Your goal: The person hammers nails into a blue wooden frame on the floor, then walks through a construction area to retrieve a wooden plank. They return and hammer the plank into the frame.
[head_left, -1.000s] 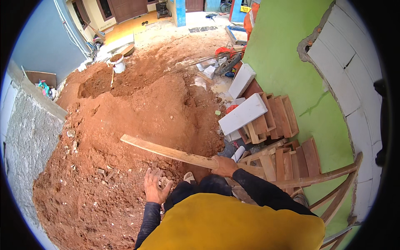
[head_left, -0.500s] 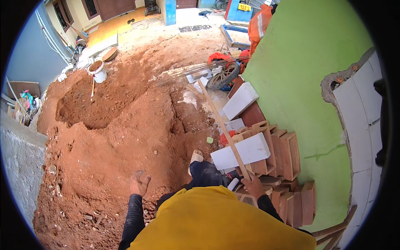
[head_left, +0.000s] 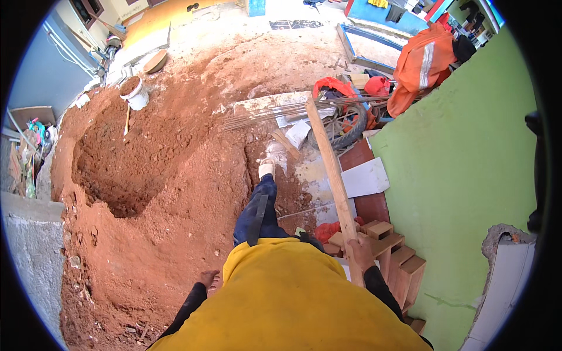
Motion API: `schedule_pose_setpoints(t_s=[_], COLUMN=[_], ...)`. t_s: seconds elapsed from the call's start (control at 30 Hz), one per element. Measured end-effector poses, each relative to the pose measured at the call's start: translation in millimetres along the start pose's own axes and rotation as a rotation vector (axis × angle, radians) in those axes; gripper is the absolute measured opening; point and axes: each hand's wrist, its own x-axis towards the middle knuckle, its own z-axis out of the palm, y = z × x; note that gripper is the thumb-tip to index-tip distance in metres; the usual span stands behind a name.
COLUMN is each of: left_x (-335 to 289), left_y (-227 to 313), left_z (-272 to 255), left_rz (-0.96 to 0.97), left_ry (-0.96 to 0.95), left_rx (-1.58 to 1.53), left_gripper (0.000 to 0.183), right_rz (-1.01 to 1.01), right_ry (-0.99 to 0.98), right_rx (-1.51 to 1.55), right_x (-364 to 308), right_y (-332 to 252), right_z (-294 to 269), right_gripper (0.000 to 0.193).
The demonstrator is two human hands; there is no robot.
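Note:
A long, narrow wooden plank (head_left: 331,169) slants up in front of me on the right side. My right hand (head_left: 362,253) is wrapped round its lower part, and its far end reaches over thin metal rods. My left hand (head_left: 209,277) hangs low over the reddish soil with nothing in it, its fingers partly apart. Beside the plank, near my right arm, stand several stacked brown wooden pieces (head_left: 395,257). A white slab (head_left: 364,177) leans at the green wall beyond them. My foot in a light shoe (head_left: 267,168) is stepping forward on the dirt.
A wide pit (head_left: 126,169) lies at the left, with a white bucket of soil (head_left: 136,93) at its far edge. Ahead on the right are a wheel (head_left: 339,126), thin metal rods (head_left: 263,116) and an orange jacket (head_left: 418,67). A green wall (head_left: 468,169) borders the right.
I have moved forward, and the wheel and orange jacket are closer. The plank has come up with my right hand and stands out more. My left hand has dropped back toward my body.

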Motion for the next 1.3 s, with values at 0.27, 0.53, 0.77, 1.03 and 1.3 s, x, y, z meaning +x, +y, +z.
schedule_pose_setpoints(t_s=[0.27, 0.53, 0.77, 1.03, 1.3], left_x=[219, 50, 43, 159, 416], left_y=[460, 875, 1031, 1401, 1477], left_z=[-63, -97, -73, -69, -110], left_rz=[0.161, 1.037, 1.121, 1.114, 0.085], left_ry=[0.144, 0.165, 0.269, 0.098, 0.35], left_rx=[0.084, -0.16, -0.054, 0.218, -0.106], left_gripper=[0.041, 0.047, 0.034, 0.034, 0.038], right_rz=[-0.06, -0.036, 0.231, 0.253, 0.189], right_ry=[0.111, 0.141, 0.088, 0.124, 0.501], right_rx=[-0.138, -0.364, -0.417, -0.444, -0.293], right_x=[285, 450, 650, 827, 952], right_y=[-151, -260, -311, -512, -666], right_z=[47, 35, 42, 54, -23], right_gripper=[0.032, 0.036, 0.053, 0.099, 0.076])
